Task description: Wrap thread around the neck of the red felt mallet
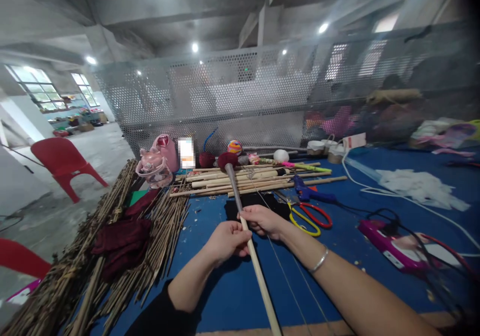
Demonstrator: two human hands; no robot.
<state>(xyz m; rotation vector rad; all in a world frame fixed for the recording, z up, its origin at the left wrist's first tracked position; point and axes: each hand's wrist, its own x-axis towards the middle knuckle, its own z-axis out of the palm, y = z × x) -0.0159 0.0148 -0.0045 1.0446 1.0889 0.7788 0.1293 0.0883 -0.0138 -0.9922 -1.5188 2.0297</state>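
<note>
A pale wooden stick [258, 276] with a dark red padded head [227, 160] and a grey wrapped section below it runs from the near edge toward the table's middle. My left hand [226, 241] is closed around the stick. Just beyond it, my right hand [262, 220] pinches the stick where the grey wrapping ends; a thin thread [285, 276] trails from there toward me. A silver bracelet sits on my right wrist.
Blue table [232, 296]. A heap of thin brown sticks [112, 256] with dark red cloth [122, 238] lies left. Pale rods [255, 180], scissors [309, 218], a blue glue gun [309, 192], a pink glue gun [390, 243], white stuffing [420, 186], a pink bottle [153, 168]. Mesh fence behind; red chair [62, 163] left.
</note>
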